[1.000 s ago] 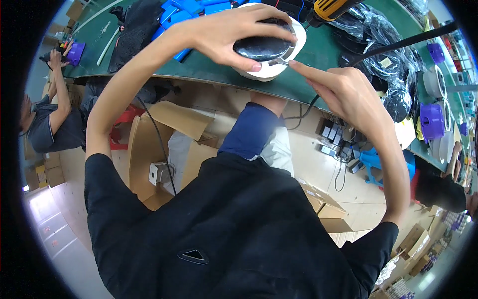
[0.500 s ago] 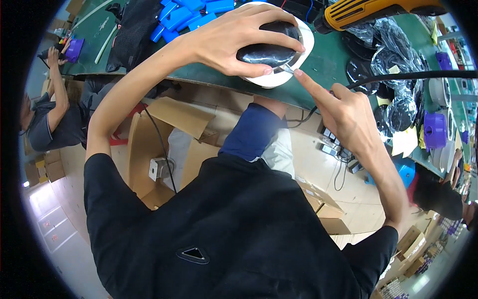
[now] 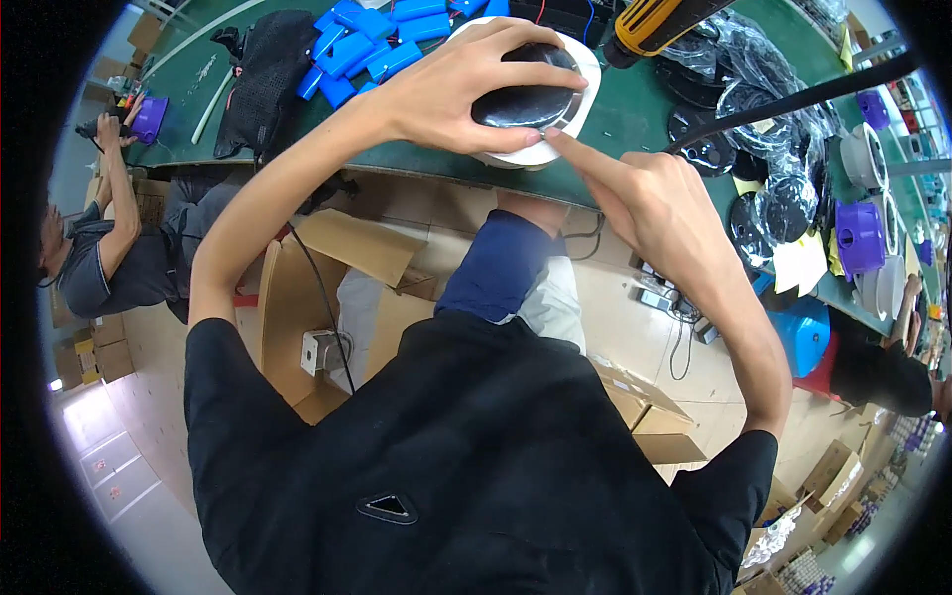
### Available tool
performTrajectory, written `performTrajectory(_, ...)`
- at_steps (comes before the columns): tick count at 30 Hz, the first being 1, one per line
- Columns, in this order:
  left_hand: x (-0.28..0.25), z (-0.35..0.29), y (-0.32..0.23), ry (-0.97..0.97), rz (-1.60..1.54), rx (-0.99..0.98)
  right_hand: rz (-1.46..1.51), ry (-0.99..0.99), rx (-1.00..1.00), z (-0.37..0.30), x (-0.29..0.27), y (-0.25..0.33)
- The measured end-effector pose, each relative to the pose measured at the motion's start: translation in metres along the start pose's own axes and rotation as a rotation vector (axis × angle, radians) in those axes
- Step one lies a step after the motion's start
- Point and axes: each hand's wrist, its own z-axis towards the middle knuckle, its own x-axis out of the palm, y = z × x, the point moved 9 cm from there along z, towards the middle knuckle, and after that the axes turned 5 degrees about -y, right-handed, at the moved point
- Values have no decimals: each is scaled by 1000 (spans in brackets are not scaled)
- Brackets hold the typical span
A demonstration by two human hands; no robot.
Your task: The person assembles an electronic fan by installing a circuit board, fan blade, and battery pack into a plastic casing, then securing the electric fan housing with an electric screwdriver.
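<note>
On the near edge of the green workbench (image 3: 397,157) lies a white oval housing (image 3: 592,84) with a glossy black dome (image 3: 526,107) in its middle. My left hand (image 3: 466,89) is wrapped over it, fingers across the dome and thumb along the near rim. My right hand (image 3: 659,203) reaches in from the right, its index fingertip at the rim beside my left thumb. A small silvery strip (image 3: 565,123) shows in the gap by that fingertip. The other right fingers are curled, and the thumb is hidden, so whatever they hold cannot be made out.
Several blue wrapped packs (image 3: 352,50) and a black mesh bag (image 3: 263,84) lie left of the housing. A yellow-black power tool (image 3: 645,35) hangs at upper right, near plastic-wrapped black parts (image 3: 773,149). A black cable (image 3: 803,97) crosses above my right hand. Open cardboard boxes (image 3: 283,317) stand below.
My right hand has shifted left along the rim, its fingertip now right beside my left thumb. Less of the silvery strip shows. The black cable slants more steeply. My left hand keeps its grip.
</note>
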Motion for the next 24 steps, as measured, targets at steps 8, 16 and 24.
performTrajectory(8, -11, 2, -3, -123, -137, -139, 96, -277, 81, -23, 23, -9)
performTrajectory(16, -10, 3, 3, -65, -173, -101, 18, -338, 55, -19, 19, -6)
performTrajectory(24, -7, 3, 15, -4, -143, -69, 0, -366, -19, -17, 24, -10)
